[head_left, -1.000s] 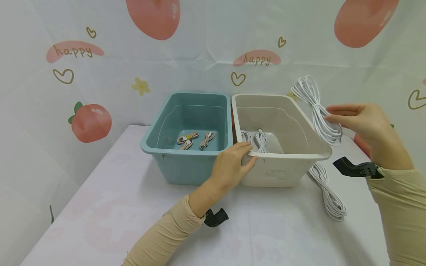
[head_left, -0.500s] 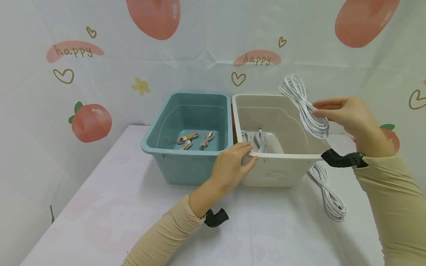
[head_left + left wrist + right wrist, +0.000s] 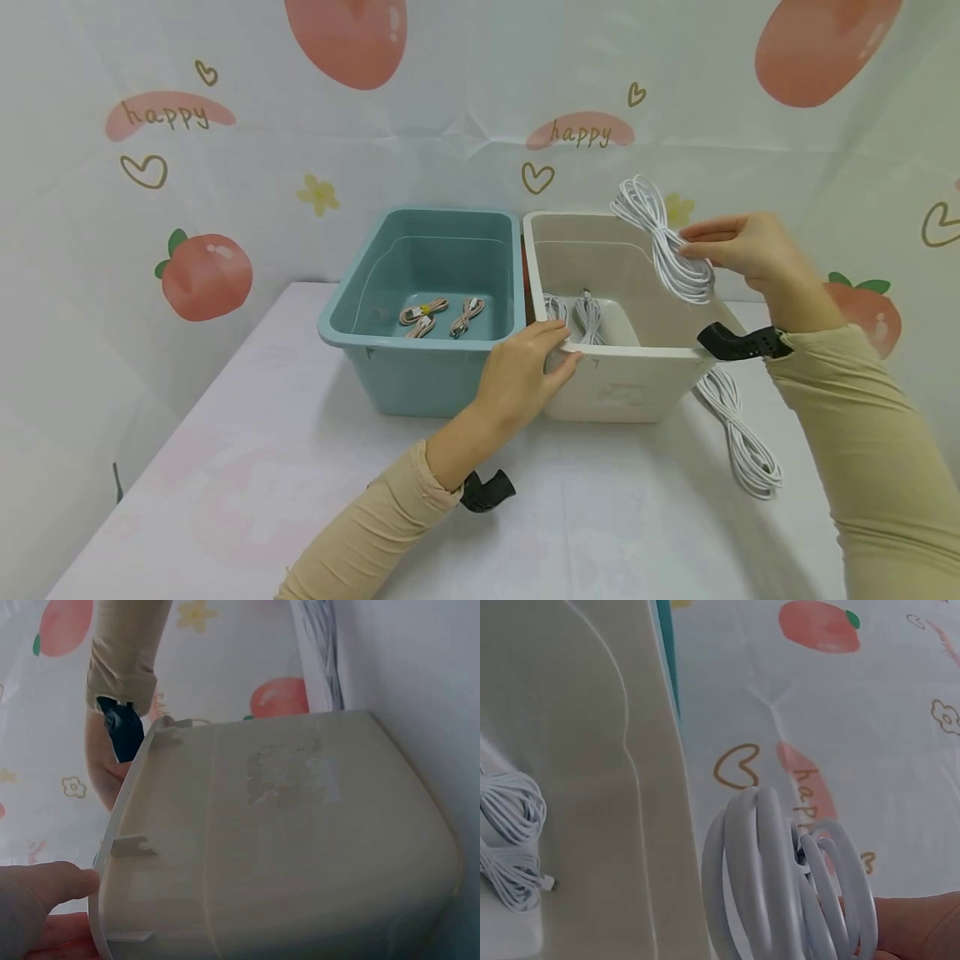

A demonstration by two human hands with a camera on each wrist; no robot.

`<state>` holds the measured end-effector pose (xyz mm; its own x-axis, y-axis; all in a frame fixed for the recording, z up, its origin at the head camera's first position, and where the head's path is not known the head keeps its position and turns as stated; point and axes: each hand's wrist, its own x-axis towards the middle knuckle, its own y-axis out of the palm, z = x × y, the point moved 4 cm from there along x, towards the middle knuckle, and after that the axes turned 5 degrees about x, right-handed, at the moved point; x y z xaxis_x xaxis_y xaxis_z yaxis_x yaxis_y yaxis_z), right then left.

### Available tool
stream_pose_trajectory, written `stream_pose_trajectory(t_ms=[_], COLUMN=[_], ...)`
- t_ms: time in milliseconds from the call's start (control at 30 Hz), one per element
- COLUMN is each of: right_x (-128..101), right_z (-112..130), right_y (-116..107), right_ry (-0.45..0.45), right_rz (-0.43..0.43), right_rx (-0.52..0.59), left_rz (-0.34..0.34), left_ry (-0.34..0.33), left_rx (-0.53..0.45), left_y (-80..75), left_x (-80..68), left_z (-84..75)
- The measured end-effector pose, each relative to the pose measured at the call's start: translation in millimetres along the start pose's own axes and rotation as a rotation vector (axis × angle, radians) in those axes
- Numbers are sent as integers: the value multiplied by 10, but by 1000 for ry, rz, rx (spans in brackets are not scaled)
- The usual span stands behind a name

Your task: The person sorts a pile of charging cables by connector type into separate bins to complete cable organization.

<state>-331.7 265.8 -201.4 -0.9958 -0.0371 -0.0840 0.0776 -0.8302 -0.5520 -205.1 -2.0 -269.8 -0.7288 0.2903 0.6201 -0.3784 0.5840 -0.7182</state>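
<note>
Your right hand (image 3: pixel 738 246) pinches the white cable bundle (image 3: pixel 660 242) at its middle, over the beige bin (image 3: pixel 637 392). Your left hand (image 3: pixel 521 379) grips the bin's front rim, thumb inside.

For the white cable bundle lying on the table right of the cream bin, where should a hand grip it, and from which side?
Probably at its narrow middle, from above. The white cable bundle lies flat on the table, loops fanning out at both ends, so the waist gathers all strands. Come in from the right, since the cream bin stands close on its left. The right hand pinches its own bundle the same way.
</note>
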Motion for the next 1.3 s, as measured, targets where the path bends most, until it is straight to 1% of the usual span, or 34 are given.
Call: stream_pose_trajectory(t_ms=[133,367,633,700,867,1033,1167,1300], right_x=[62,144,243,273,311,319,339,365], right_z=[14,68,68,58,39,28,13,-4], right_y=[52,149,227,243,266,278,294,323], right_ry=[-13,-29,-15,-28,-50,-39,-59,-87], right_rz=[0,25,22,13,-11,5,6,6], right_rx=[-1,7,37,39,14,-1,-23,-17], left_rz=[2,-2,8,11,12,8,12,11], left_ry=[2,7,1,-1,-1,0,-3,-4], left_rx=[5,7,15,16,19,11,5,0], left_y=[8,5,10,13,6,2,2,-4], left_x=[0,2,11,10,9,8,7,7], left_z=[6,7,7,8,2,2,4,2])
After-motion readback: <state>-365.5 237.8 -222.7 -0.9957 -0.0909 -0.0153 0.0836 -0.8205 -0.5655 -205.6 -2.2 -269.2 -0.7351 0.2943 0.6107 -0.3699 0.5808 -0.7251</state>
